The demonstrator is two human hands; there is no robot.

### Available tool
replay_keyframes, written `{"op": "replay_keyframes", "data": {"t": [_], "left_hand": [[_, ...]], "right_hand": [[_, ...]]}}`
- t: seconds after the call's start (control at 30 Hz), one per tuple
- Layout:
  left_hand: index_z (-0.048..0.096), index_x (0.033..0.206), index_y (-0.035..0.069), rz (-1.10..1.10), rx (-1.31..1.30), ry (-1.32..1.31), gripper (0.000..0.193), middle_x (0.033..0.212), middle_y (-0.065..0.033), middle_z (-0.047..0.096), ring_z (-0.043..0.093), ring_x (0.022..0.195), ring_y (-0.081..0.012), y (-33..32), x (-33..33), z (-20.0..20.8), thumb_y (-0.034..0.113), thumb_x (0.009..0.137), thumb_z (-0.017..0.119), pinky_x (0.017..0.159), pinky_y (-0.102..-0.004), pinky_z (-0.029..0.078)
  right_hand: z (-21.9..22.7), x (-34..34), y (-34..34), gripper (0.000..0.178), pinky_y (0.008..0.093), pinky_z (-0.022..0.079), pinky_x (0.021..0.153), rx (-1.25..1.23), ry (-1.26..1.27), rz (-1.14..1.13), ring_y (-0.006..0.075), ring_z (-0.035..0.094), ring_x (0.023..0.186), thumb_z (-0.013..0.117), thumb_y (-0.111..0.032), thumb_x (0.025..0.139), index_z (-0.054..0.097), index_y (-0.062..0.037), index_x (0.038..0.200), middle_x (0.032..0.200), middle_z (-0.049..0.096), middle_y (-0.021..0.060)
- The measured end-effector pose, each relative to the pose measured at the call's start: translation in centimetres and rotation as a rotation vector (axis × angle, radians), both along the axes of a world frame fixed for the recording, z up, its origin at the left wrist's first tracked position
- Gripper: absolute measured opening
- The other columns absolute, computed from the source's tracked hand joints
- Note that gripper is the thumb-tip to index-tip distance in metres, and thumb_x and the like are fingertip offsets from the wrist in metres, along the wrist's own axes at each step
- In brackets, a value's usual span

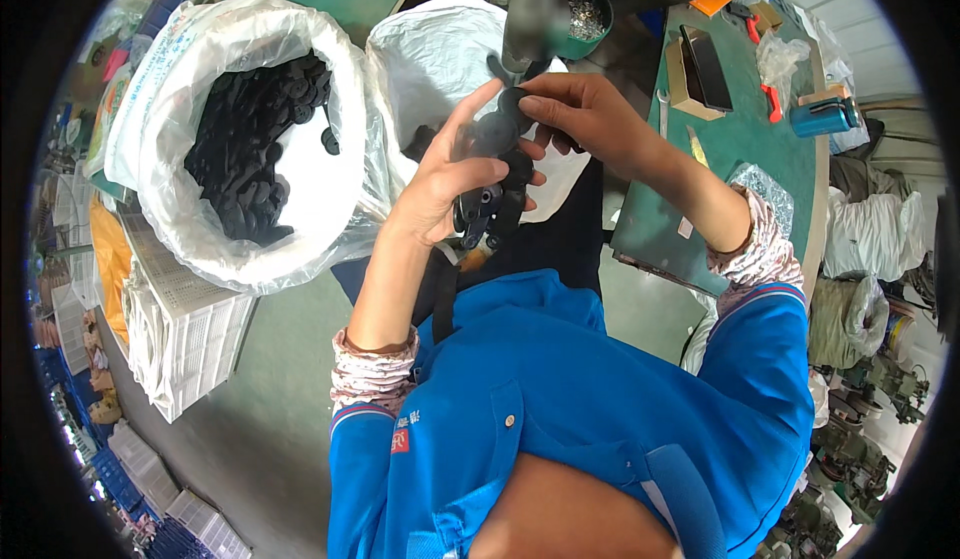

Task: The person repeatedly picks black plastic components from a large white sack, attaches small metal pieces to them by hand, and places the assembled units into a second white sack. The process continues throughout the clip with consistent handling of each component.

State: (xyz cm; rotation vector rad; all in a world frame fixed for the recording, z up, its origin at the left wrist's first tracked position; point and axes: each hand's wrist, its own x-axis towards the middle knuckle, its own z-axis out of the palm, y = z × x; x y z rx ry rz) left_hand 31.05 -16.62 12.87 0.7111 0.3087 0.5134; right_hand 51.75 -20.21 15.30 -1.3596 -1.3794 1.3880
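My left hand (438, 191) is closed around several black disc-shaped parts (493, 135), its thumb lying across them. Some of these parts hang below the fingers and show small metal centres. Just to the right, my right hand (588, 117) pinches one black part (515, 102) between thumb and fingers, at the top of the bunch. Both hands are close together in front of a white-lined container (430, 34), where a few dark parts lie. The exact form of the parts is partly hidden by my fingers.
At left stands a plastic-lined sack (345, 159) with many black parts, beside white crates (200, 329). Beyond my hands are a grey machine part (528, 19) and a green bowl (603, 39) of small metal pieces. A green bench (650, 199) at right carries a phone (705, 67) and blue bottle (825, 117).
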Motion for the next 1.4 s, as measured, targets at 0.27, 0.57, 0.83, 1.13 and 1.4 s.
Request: {"op": "replay_keyframes", "data": {"t": [0.27, 0.57, 0.83, 1.13, 1.4], "left_hand": [[0.032, 0.137, 0.003, 0.022, -0.173, -0.038, 0.068, 0.116, -0.0293, 0.053, 0.061, 0.101, -0.039, 0.1, 0.0, -0.8, 0.006, 0.075, 0.059, 0.073, -0.0409, 0.057], [0.044, 0.129, 0.001, 0.144, -0.084, 0.09, 0.054, 0.106, -0.0214, 0.059, 0.065, 0.088, -0.028, -0.6, 0.7, 0.3, 0.005, 0.077, 0.059, 0.072, -0.0342, 0.056], [0.046, 0.126, 0.003, 0.2, -0.289, 0.058, 0.045, 0.103, -0.0188, 0.059, 0.064, 0.087, -0.026, -0.4, 0.3, -0.6, 0.01, 0.084, 0.06, 0.075, -0.0378, 0.057], [0.04, 0.133, 0.004, 0.245, -0.362, -0.022, 0.048, 0.112, -0.0188, 0.057, 0.061, 0.1, -0.0297, -0.6, 0.4, -0.9, 0.009, 0.088, 0.058, 0.086, -0.0494, 0.055], [0.044, 0.128, 0.002, 0.248, -0.162, 0.011, 0.046, 0.114, -0.0176, 0.057, 0.061, 0.102, -0.0286, -0.8, 0.1, -1.6, 0.003, 0.086, 0.061, 0.084, -0.048, 0.056]], "right_hand": [[2.0, 1.9, 0.6, 0.028, 0.0205, 0.044, 0.061, 0.066, 0.022, -0.229, 0.0086, 0.061, 0.076, 0.06, -0.019, 0.091, 0.062, -0.0046, 0.115, 0.093, 0.066, 0.0036], [1.5, 1.8, 1.3, 0.029, 0.019, 0.048, 0.057, 0.336, -0.171, -0.216, 0.007, 0.061, 0.075, 0.058, -0.014, 0.093, 0.061, -0.0079, 0.121, 0.087, 0.064, 0.0007], [3.4, 2.6, 2.2, 0.032, 0.0212, 0.049, 0.069, 0.337, 0.046, -0.283, 0.0086, 0.062, 0.076, 0.063, -0.018, 0.09, 0.062, -0.0056, 0.12, 0.091, 0.065, 0.0028], [11.3, 3.2, 7.8, 0.023, 0.0226, 0.045, 0.04, 0.003, 0.074, -0.276, 0.0121, 0.058, 0.047, 0.056, -0.013, 0.093, 0.057, 0.0046, 0.108, 0.081, 0.065, 0.0098], [3.8, 2.3, 3.5, 0.044, 0.0256, 0.05, 0.07, 0.046, 0.059, -0.266, 0.0154, 0.064, 0.085, 0.06, -0.037, 0.091, 0.058, -0.0041, 0.12, 0.096, 0.066, 0.0065]]}}
